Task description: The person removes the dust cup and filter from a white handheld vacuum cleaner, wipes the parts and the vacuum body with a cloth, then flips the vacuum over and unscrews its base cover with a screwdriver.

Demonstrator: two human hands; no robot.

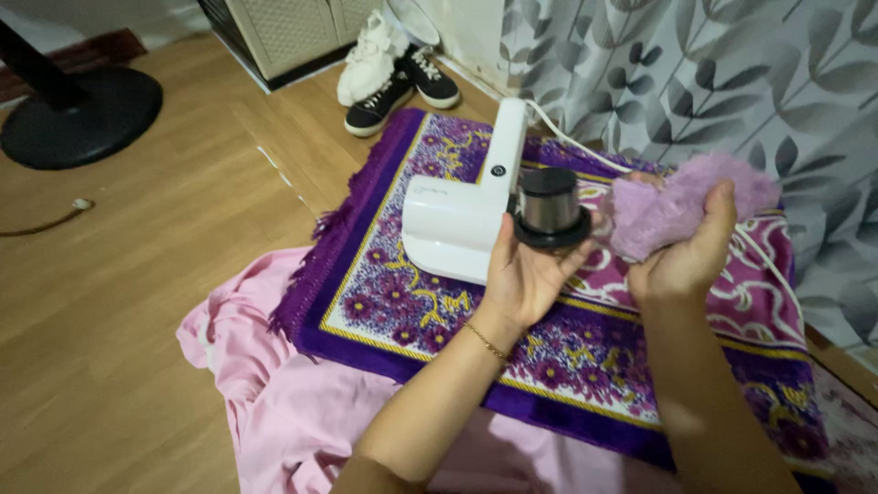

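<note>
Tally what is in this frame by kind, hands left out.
Handheld vacuum: 1
Filter canister: 1
Fluffy lilac cloth: 1
Purple rug: 1
Pink sheet: 1
Shoes: 3
Fan base: 1
Total: 9

One view only, from a camera worn on the person's head. It looks steeply down and forward over both forearms, close to the left hand (526, 274) and right hand (681, 256), which sit just right of centre. It faces a purple patterned rug (567, 357) on the wooden floor (110, 302). A leaf-print curtain (732, 82) closes the far right; shoes (393, 73) and a black fan base (78, 114) lie far left.
</note>
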